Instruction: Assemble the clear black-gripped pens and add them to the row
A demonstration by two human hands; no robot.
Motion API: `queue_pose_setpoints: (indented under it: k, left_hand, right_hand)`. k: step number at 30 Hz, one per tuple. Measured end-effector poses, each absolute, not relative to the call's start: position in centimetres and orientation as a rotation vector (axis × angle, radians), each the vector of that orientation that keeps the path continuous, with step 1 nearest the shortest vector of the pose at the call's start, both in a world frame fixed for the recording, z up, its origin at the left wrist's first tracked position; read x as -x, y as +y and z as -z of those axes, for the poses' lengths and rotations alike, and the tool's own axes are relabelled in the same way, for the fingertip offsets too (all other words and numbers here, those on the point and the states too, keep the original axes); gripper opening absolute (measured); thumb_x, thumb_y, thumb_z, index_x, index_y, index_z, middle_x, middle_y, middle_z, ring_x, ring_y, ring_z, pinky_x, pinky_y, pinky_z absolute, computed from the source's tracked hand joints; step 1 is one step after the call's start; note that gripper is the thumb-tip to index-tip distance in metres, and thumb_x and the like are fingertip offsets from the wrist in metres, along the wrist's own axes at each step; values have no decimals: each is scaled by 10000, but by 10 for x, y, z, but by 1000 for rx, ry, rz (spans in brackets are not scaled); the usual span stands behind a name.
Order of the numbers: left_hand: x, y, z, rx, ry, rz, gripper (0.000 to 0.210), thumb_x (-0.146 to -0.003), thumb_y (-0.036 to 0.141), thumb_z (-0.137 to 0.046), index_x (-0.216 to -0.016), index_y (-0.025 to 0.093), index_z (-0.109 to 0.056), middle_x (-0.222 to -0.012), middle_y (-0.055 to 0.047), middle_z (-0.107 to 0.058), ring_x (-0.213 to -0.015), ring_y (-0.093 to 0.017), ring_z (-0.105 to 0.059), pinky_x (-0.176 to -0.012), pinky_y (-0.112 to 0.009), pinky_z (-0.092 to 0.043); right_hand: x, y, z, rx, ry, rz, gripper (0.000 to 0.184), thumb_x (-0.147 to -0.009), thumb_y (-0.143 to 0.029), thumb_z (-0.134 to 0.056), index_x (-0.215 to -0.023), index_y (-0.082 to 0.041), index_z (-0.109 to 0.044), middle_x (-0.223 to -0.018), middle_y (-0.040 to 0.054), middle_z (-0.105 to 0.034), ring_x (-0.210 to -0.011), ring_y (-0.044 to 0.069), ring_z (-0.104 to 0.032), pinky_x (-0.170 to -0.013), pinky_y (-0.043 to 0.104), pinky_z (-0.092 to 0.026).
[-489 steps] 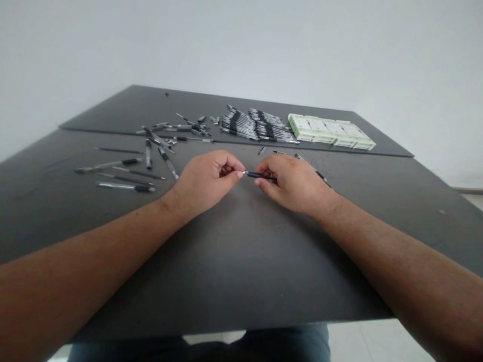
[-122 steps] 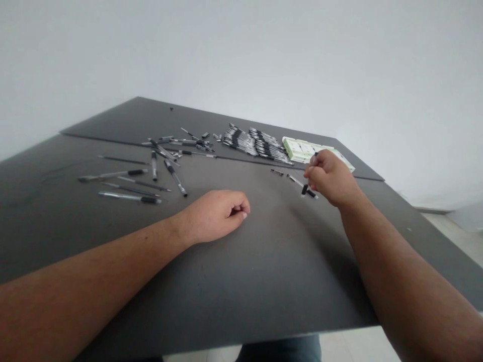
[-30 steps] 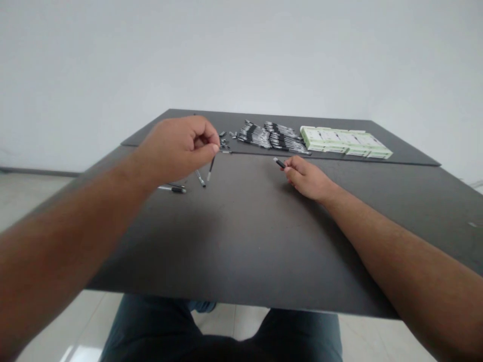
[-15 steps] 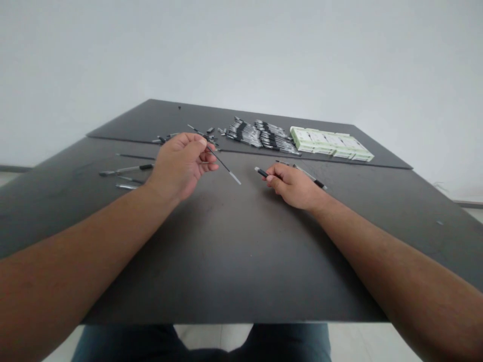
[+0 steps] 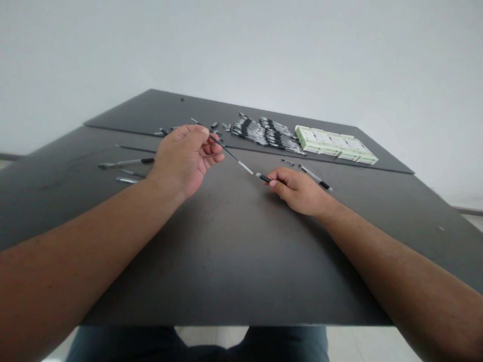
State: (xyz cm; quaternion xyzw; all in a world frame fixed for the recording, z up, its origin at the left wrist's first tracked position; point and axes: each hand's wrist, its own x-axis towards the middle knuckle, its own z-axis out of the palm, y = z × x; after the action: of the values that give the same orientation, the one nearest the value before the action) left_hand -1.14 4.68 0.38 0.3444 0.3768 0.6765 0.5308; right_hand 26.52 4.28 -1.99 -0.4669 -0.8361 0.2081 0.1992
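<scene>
Between thumb and fingertips, my left hand [image 5: 184, 156] pinches a thin dark pen refill [image 5: 232, 155] with a pale end that slants down to the right. My right hand [image 5: 296, 188] is closed around a pen barrel [image 5: 264, 177] with a black grip; its open-looking end points left. The refill's pale end is close to the barrel's end, with a small gap apparent between them. Most of the barrel is hidden inside my right hand. Just beyond that hand lie another pen barrel [image 5: 316, 177] with a black grip and a small dark pen part [image 5: 288, 162].
Rows of clear pens with black grips [image 5: 249, 129] lie at the back, beside pale green boxes [image 5: 335, 144]. Loose refills and a pen barrel [image 5: 132, 162] lie left of my left hand. Small caps [image 5: 215, 125] are scattered beyond it on the dark table [image 5: 226, 281].
The refill in my left hand has moved right, bringing its pale end close to the barrel. My right hand has shifted slightly, still gripping the barrel. The view has tilted a little.
</scene>
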Motion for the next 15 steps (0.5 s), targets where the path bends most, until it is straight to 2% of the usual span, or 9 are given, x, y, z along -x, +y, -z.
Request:
queue_pose_setpoints:
  k: [11, 15]
  left_hand:
    - [17, 53, 10, -1035, 963, -1576, 140, -993, 293, -750, -933, 246, -633, -923, -33, -776, -772, -161, -749, -728, -294, -670]
    - [19, 54, 12, -1060, 935, -1575, 156, -988, 292, -765, -933, 248, -625, -913, -24, -768, -774, -167, -758, -747, -322, -675]
  right_hand:
    - [-263, 41, 19, 1267, -2355, -587, 165, -1020, -367, -559, -987, -242, -661, -806, 19, -684, -779, 218, -598, -763, 333, -429]
    - [-263, 42, 20, 1269, -2357, -591, 163, -1012, -367, -556, -987, -241, -657, -815, 22, -683, -780, 218, -598, -768, 335, -431]
